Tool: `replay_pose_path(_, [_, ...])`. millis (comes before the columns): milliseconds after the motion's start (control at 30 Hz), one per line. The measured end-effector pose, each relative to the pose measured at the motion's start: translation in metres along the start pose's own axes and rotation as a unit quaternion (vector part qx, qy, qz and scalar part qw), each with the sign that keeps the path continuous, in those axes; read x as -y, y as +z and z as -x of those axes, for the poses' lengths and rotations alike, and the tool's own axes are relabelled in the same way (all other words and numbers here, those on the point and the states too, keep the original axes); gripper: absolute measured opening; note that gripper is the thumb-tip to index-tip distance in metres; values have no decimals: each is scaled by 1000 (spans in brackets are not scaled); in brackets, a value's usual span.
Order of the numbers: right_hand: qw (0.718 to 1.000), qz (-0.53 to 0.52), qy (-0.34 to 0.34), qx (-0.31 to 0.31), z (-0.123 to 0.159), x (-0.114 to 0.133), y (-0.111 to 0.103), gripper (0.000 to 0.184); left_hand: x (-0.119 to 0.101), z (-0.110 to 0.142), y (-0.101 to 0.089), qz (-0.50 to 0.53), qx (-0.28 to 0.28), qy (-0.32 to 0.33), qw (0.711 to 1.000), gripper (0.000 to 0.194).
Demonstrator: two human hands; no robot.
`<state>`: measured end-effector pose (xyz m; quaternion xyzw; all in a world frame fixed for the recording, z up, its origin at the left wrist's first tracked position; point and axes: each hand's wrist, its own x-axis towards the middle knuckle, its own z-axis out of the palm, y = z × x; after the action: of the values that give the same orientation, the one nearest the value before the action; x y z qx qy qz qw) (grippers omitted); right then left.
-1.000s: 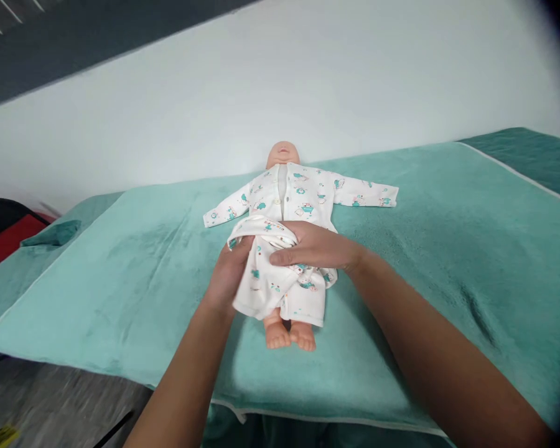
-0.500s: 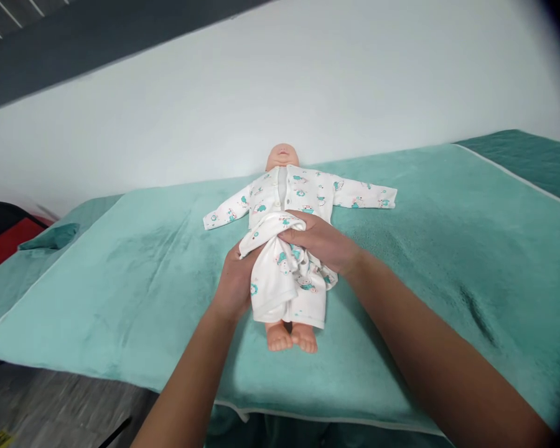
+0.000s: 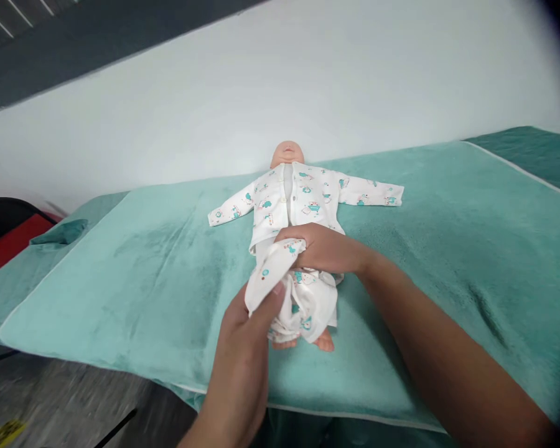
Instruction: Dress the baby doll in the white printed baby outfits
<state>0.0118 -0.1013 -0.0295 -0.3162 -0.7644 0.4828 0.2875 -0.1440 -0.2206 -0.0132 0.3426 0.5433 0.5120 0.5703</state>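
Observation:
A baby doll (image 3: 287,154) lies on its back, dressed in a white printed baby shirt (image 3: 310,196) that is open at the front, with both sleeves stretched out sideways. Over its legs I hold a matching white printed baby garment (image 3: 271,274), bunched and folded; its exact kind is hard to make out. My left hand (image 3: 245,339) pinches the garment's lower left edge between thumb and fingers. My right hand (image 3: 324,247) is closed on its upper end near the doll's waist, fingers partly hidden in the cloth. The doll's feet (image 3: 324,340) poke out below the bunched fabric.
A green plush sheet (image 3: 135,274) covers the bed, with a white-piped edge at the front. Behind it rises a white wall (image 3: 214,106). At the far left stands a black and red chair (image 3: 14,239). Grey floor (image 3: 88,398) shows at the lower left.
My left hand has moved lower and toward me, drawing the garment's edge down and left. The right hand has shifted slightly down, and the bunched cloth now covers more of the doll's feet.

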Motion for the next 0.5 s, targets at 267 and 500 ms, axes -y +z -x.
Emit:
replay_pose_path(267, [992, 106, -24, 61, 0, 1, -2, 17, 31, 23, 0, 54, -58, -30, 996, 40])
replay_pose_path(500, [983, 168, -19, 66, 1, -1, 1, 17, 41, 52, 1, 123, -130, -78, 981, 41])
